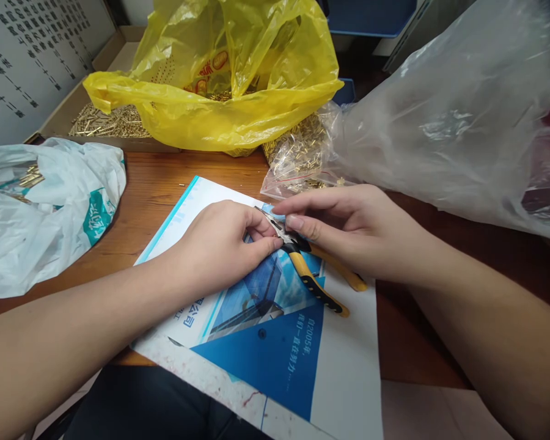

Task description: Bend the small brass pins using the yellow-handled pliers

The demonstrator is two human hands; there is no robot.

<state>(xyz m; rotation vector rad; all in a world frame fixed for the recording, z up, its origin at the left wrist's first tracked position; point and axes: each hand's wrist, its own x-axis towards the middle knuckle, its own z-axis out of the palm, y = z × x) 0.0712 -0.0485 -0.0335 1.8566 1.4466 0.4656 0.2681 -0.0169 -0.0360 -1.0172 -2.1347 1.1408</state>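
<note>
Head view looks down on a wooden table [156, 183] whose near edge runs under a blue-and-white brochure [279, 348]. The brochure's near corner hangs over that edge above the person's lap. Bare wood shows to the left, between the brochure and a white bag [36, 214], and in a narrower strip to the right, under the right forearm. The far side is crowded: a cardboard box [73, 104] at far left, a yellow bag [220, 91] slumped over its right end, a small zip bag [297, 159] just right of that, and a large clear bag [449, 122] filling the far right.

Both hands meet over the far part of the brochure. The left hand [224, 244] is curled, with thumb and forefinger pinched together at the metal nose of the pliers [311, 281]. Whether anything sits between the fingertips is too small to tell. The right hand [348, 229] lies over the pliers' joint, fingers stretched leftward and closed onto the head from the far side. The handles are spread apart and point near-right, resting on the brochure.

Counted: one pair of pliers with two yellow handles, one brochure, three large bags, one small zip bag and one box. Brass pins [105, 122] lie in the box and fill the zip bag, too many to count.
</note>
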